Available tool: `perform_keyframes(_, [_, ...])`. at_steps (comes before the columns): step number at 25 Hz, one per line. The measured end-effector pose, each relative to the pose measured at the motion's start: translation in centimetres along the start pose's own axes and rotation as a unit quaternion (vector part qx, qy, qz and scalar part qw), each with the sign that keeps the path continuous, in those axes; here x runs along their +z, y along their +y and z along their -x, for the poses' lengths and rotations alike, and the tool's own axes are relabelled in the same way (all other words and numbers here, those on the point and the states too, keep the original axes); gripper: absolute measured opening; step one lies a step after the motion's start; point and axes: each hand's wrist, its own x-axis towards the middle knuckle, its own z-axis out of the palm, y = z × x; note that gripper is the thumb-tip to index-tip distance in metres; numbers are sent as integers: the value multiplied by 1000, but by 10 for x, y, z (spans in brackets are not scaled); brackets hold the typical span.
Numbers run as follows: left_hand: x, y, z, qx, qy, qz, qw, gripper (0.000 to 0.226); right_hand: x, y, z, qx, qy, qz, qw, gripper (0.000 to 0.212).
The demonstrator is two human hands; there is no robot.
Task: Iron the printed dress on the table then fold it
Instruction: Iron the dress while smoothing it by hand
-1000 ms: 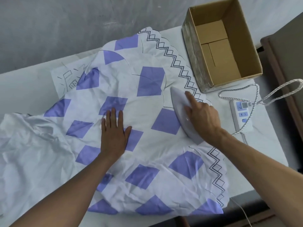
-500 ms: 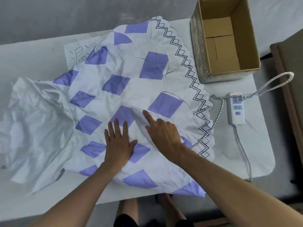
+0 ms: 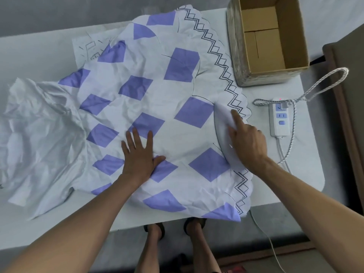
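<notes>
The printed dress (image 3: 157, 107), white with purple diamonds and a black zigzag hem, lies creased across the white table (image 3: 285, 194). Its plain white top part is bunched at the left. My left hand (image 3: 139, 154) presses flat on the skirt near the middle, fingers straight and spread. My right hand (image 3: 247, 140) grips a pale lavender iron (image 3: 223, 123) that sits on the skirt near the right hem, nose pointing away from me, index finger stretched along its top.
An open cardboard box (image 3: 244, 71) stands at the table's back right. A white power strip (image 3: 279, 117) with a braided cord (image 3: 323, 79) lies right of the hem. A brown seat is at the far right. My feet show below the table's front edge.
Half a second ago my right hand was near the skirt's middle beside my left hand; it and the iron are now at the right hem. My left hand stays pressed on the fabric.
</notes>
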Motion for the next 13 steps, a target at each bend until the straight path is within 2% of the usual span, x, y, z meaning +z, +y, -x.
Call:
perform_keyframes(4, [-16, 6, 1, -2, 10, 1, 1000, 94, -11, 15, 7, 55, 17, -34, 998, 49])
perform_keyframes(5, [-23, 13, 3, 20, 32, 6, 999, 92, -19, 14, 10, 61, 17, -48, 997, 49])
perform_keyframes(7, [-30, 39, 12, 139, 62, 19, 988, 90, -36, 9, 8, 57, 21, -85, 995, 49])
perform_keyframes(8, [-28, 58, 21, 222, 52, 25, 973, 90, -44, 7, 3, 47, 23, -96, 994, 49])
perform_keyframes(10, [-19, 91, 44, 348, -36, 24, 936, 84, -51, 0, -13, 6, 10, -85, 996, 48])
perform_keyframes(11, [-15, 102, 53, 371, -79, 27, 925, 78, -50, -4, -20, -20, -5, -65, 998, 48])
perform_keyframes(13, [-9, 108, 60, 382, -109, 23, 918, 64, -42, -7, -32, -56, -32, -13, 998, 47])
